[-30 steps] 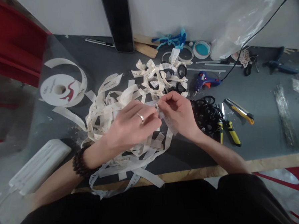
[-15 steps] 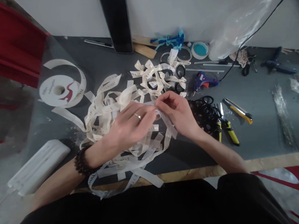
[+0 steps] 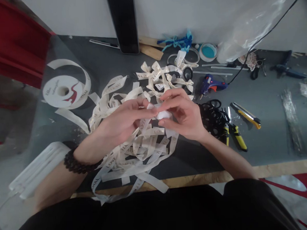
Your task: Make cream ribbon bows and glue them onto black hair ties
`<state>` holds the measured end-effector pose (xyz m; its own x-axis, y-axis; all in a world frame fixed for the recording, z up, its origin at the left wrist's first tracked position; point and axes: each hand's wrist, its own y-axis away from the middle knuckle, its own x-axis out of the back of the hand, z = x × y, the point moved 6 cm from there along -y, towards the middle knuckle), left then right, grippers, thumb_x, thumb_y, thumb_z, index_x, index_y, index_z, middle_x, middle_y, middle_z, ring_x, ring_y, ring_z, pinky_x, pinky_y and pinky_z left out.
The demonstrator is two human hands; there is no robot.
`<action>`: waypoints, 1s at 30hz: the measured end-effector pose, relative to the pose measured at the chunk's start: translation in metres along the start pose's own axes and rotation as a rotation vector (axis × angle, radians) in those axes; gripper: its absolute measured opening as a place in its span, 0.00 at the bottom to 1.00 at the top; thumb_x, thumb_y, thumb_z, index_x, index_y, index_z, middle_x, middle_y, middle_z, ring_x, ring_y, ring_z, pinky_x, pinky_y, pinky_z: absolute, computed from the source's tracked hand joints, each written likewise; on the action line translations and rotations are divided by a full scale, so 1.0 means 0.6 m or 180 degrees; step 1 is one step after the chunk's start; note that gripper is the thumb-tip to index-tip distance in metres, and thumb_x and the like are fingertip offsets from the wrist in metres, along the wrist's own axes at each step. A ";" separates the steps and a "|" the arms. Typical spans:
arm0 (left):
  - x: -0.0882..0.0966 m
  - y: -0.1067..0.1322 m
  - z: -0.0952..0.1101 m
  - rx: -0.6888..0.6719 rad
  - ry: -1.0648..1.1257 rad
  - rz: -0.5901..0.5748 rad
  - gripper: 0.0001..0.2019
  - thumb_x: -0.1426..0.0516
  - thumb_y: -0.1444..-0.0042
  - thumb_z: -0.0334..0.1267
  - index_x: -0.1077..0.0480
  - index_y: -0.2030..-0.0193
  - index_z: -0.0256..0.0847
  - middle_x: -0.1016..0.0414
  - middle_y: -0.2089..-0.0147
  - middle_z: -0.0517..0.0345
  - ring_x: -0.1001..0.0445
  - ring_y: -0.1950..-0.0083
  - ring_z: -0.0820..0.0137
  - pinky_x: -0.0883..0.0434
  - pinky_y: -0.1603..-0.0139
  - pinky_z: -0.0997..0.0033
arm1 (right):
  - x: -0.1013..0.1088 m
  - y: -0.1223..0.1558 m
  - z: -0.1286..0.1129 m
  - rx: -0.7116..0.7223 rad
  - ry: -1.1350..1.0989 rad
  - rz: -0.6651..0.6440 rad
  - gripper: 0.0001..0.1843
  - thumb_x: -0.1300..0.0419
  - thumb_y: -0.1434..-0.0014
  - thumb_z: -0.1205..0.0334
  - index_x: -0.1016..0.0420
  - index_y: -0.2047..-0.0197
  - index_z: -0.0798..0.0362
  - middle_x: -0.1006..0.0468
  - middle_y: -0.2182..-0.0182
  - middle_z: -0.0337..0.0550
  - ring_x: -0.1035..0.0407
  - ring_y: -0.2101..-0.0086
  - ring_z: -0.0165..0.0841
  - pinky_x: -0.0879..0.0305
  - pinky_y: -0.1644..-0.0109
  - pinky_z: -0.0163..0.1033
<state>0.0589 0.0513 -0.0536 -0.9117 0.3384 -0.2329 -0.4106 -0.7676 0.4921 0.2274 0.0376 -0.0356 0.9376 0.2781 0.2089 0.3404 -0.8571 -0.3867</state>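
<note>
Between my two hands is a piece of white printed ribbon (image 3: 165, 115), looped or folded at the fingertips. My left hand (image 3: 125, 118) pinches it between thumb and fingers, and a printed tail hangs below. My right hand (image 3: 185, 115) grips the other side, thumb below and fingers above. Beneath both hands spreads a heap of cut ribbon strips (image 3: 143, 168) with lettering. Just beyond them lie finished ribbon bows (image 3: 155, 73), some with black hair ties (image 3: 187, 73). A pile of black hair ties (image 3: 212, 117) sits right of my right hand.
A ribbon spool (image 3: 63, 91) lies at left, near a white power strip (image 3: 39, 169). To the right are a purple glue gun (image 3: 211, 85) with its cord, yellow-handled pliers (image 3: 237, 138) and a yellow cutter (image 3: 247, 115). A black phone (image 3: 124, 24) leans against the wall.
My left hand has rolled, bringing its thumb into view. My right fingers have spread around the ribbon, which is now looped between both hands. The view has shifted slightly.
</note>
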 end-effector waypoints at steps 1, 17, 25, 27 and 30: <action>0.000 0.000 0.000 0.0018 0.0022 -0.0014 0.14 0.27 0.53 0.37 0.29 0.72 0.42 0.33 0.73 0.63 0.34 0.74 0.74 0.38 0.76 0.72 | 0.002 -0.001 -0.004 0.0162 0.0158 -0.0010 0.16 0.26 0.40 0.59 0.17 0.49 0.39 0.27 0.46 0.43 0.28 0.47 0.41 0.24 0.47 0.50; 0.001 0.007 -0.002 0.0147 0.0055 0.0136 0.15 0.28 0.49 0.37 0.32 0.72 0.42 0.32 0.72 0.62 0.31 0.71 0.74 0.38 0.73 0.72 | -0.002 0.013 -0.057 0.2147 0.2520 0.0673 0.10 0.27 0.37 0.64 0.16 0.58 0.37 0.13 0.59 0.31 0.19 0.61 0.34 0.22 0.56 0.43; 0.001 0.007 0.001 0.0098 0.0367 0.0044 0.16 0.29 0.44 0.39 0.32 0.73 0.41 0.32 0.73 0.62 0.30 0.73 0.75 0.34 0.74 0.74 | 0.005 0.021 -0.053 0.2068 0.2255 0.0966 0.08 0.30 0.35 0.70 0.17 0.58 0.44 0.12 0.63 0.33 0.17 0.63 0.33 0.21 0.56 0.40; 0.002 0.006 0.003 0.0044 0.0487 0.0013 0.14 0.30 0.43 0.39 0.30 0.72 0.41 0.30 0.71 0.61 0.28 0.72 0.74 0.32 0.73 0.75 | 0.009 0.019 -0.052 0.1900 0.2118 0.0979 0.09 0.33 0.34 0.71 0.19 0.58 0.45 0.12 0.63 0.34 0.17 0.62 0.33 0.21 0.56 0.41; 0.004 0.004 0.005 -0.0024 0.0670 0.0025 0.13 0.30 0.43 0.38 0.28 0.73 0.39 0.30 0.72 0.59 0.28 0.73 0.74 0.31 0.74 0.75 | 0.014 0.016 -0.052 0.1624 0.1835 0.0981 0.08 0.34 0.33 0.71 0.20 0.59 0.46 0.13 0.61 0.39 0.17 0.61 0.35 0.22 0.55 0.42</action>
<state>0.0556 0.0518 -0.0505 -0.8919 0.2118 -0.3996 -0.4027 -0.7741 0.4885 0.2364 0.0184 -0.0093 0.8576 -0.3220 0.4011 0.1951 -0.5179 -0.8329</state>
